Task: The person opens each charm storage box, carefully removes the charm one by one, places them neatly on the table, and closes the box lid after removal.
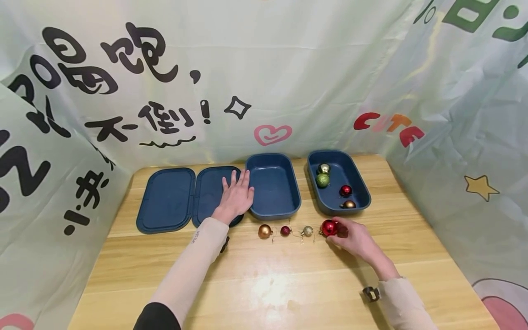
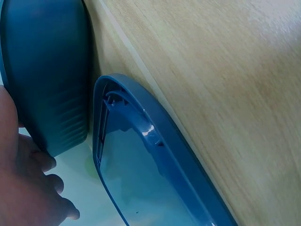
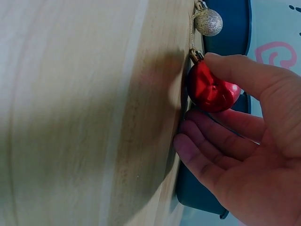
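Note:
Shiny red Christmas ball (image 1: 328,228) lies at the right end of a row on the table. My right hand (image 1: 355,239) has thumb and fingers about it; in the right wrist view the thumb (image 3: 240,70) presses near its gold cap and fingers curl below. Left of it are a glittery silver ball (image 1: 307,231), a small dark red ball (image 1: 285,231) and a gold ball (image 1: 265,231). My left hand (image 1: 236,195), fingers extended, lies over the right-hand lid (image 1: 210,195) and touches the left side of the middle blue box (image 1: 274,216). Its fingertips show partly behind that box's wall (image 2: 51,84).
The right blue box (image 1: 363,190) holds a pale gold ball (image 1: 324,168), a green ball (image 1: 322,180), a red ball (image 1: 345,190) and a bronze ball (image 1: 349,204). A second blue lid (image 1: 165,201) lies far left. Printed cloth (image 1: 321,82) hangs behind the table.

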The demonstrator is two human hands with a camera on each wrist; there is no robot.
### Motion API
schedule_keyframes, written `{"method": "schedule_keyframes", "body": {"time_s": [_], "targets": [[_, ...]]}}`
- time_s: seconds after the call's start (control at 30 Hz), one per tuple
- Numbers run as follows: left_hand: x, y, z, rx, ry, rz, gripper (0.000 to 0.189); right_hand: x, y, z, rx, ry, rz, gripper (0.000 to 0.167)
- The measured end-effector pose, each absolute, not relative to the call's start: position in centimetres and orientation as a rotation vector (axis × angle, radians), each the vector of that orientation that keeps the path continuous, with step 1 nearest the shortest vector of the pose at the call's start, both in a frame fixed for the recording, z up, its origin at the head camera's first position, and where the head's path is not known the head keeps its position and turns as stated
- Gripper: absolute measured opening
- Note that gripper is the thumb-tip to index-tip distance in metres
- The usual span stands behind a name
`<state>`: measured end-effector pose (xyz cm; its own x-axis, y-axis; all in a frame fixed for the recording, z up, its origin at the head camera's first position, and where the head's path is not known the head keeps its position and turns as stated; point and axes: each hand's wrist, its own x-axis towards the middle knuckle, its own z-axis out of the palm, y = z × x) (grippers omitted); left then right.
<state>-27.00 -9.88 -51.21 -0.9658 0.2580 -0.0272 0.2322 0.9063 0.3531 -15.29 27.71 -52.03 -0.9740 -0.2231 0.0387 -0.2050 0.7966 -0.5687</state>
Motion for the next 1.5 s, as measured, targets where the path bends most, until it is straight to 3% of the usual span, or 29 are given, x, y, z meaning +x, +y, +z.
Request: {"method": "schedule_keyframes", "body": {"time_s": [1.5], "targets": [[-27.2, -10.0, -50.9, 0.408, 2.981, 0.651, 0.065, -15.4, 28.1, -50.7, -0.438, 2.931, -0.989, 0.061]]}}
